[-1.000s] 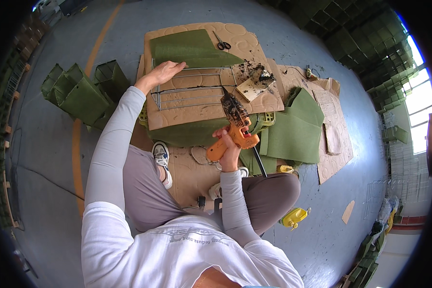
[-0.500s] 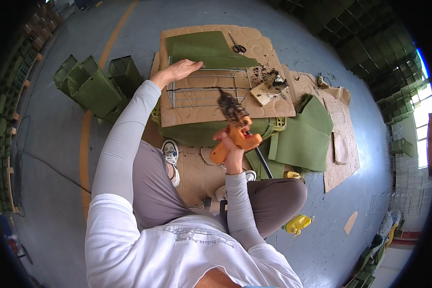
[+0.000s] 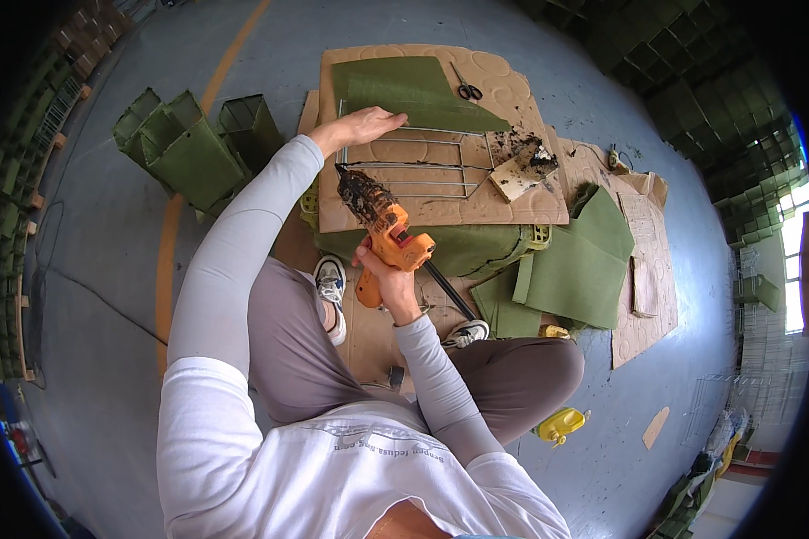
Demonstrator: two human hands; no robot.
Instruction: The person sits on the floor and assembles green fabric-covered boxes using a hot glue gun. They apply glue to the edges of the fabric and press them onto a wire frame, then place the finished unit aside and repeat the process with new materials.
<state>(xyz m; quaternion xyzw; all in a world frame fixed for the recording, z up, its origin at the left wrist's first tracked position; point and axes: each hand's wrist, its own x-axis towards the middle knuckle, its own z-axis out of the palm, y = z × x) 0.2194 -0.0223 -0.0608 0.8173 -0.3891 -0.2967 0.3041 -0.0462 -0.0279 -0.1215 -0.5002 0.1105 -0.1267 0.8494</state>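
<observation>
My right hand (image 3: pixel 394 282) is wrapped round the grip of an orange glue gun (image 3: pixel 394 235), its front end caked in dark residue. The gun's tip lies over the left end of a wire frame (image 3: pixel 422 164), near a dark strand running along one wire. My left hand (image 3: pixel 368 126), fingers stretched out and held flat, rests at the frame's far left edge, where it meets a green felt sheet (image 3: pixel 400 81). Under the frame is a cardboard sheet (image 3: pixel 521 211) on a green-covered support. What lies beneath my left fingers is hidden.
Scissors (image 3: pixel 466 88) lie at the far edge of the cardboard. A residue-smeared board (image 3: pixel 514 176) is to the right, near more green felt (image 3: pixel 575 260). Green felt bins (image 3: pixel 193 148) stand on the left floor. A yellow container (image 3: pixel 562 424) sits by my right knee.
My right hand has swung left with the glue gun, bringing its tip from the middle of the wire frame to its left end. My left hand stays at the frame's far edge.
</observation>
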